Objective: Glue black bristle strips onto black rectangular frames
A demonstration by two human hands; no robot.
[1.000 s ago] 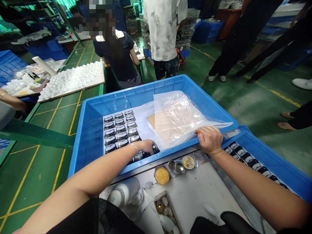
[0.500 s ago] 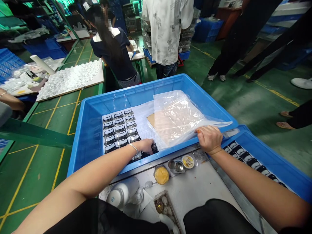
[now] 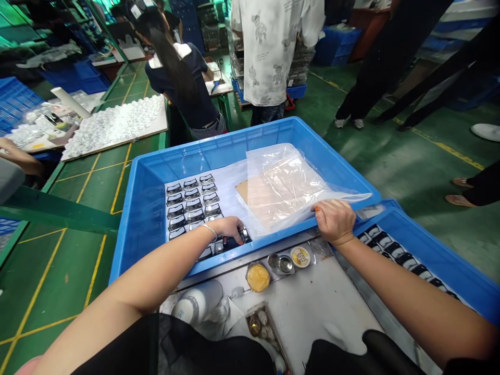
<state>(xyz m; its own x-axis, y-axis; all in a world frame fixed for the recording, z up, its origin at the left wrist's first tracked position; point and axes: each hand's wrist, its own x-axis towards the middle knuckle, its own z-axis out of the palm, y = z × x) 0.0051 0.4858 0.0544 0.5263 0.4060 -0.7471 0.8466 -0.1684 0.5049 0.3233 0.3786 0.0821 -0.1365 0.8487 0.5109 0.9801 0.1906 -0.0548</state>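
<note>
My left hand (image 3: pixel 229 229) reaches into the front of a large blue plastic bin (image 3: pixel 156 161), palm down, its fingers closed round a small glossy black part (image 3: pixel 245 234). Beside it, similar black parts with pale tops (image 3: pixel 194 203) lie in rows on a white ribbed sheet (image 3: pixel 230 182). My right hand (image 3: pixel 336 221) is closed at the bin's near right rim, pinching the gathered edge of a translucent plastic sheet (image 3: pixel 287 182). That sheet is folded back over the bin's right half, with brown cardboard (image 3: pixel 242 190) showing beneath. My left forearm hides some of the nearest parts.
A second blue bin (image 3: pixel 433 245) with black parts stands at the right. On the worktop (image 3: pixel 320 297) are a yellow-filled jar (image 3: pixel 258 276), small metal cups (image 3: pixel 285 264) and a white bottle (image 3: pixel 197 302). Beyond the bin are a seated person (image 3: pixel 187 78) and a standing person (image 3: pixel 269 52).
My left hand has shifted slightly left and away from me, and the black part at its fingertips shows more clearly. My right hand stays on the plastic sheet's edge.
</note>
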